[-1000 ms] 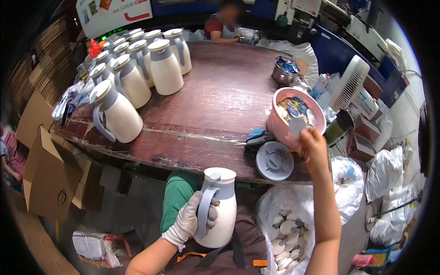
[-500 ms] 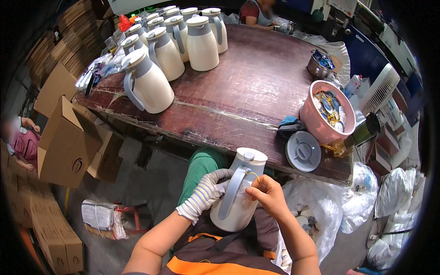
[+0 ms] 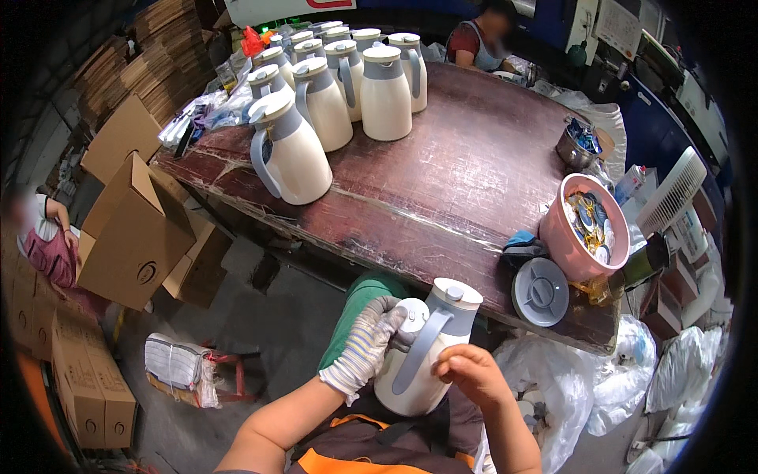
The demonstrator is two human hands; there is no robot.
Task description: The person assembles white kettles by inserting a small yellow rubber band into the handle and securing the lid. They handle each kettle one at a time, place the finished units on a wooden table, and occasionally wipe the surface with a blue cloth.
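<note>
A cream insulated jug (image 3: 418,383) with a grey collar, white lid and grey-blue handle stands between my legs, leaning slightly. My left hand (image 3: 367,341), in a striped knit glove, pinches a round white tag (image 3: 412,316) beside the top of the handle. My bare right hand (image 3: 474,375) is at the jug's right side, its fingers curled together; whether anything is in them is hidden. On the table (image 3: 466,158), several similar jugs (image 3: 296,162) stand at the left. A pink basin (image 3: 564,245) of round tags with yellow cords stands at the right.
A grey round lid (image 3: 540,292) lies by the table's near right edge, below a dark blue cloth item (image 3: 523,249). A metal bowl (image 3: 575,154) sits farther back. Open cartons (image 3: 138,237) and a small stool (image 3: 178,367) are at left. Two other people are in view.
My left hand now has the round white tag on the handle's left side. My right hand has moved down from the yellow cord at the handle. The whole view has shifted.
</note>
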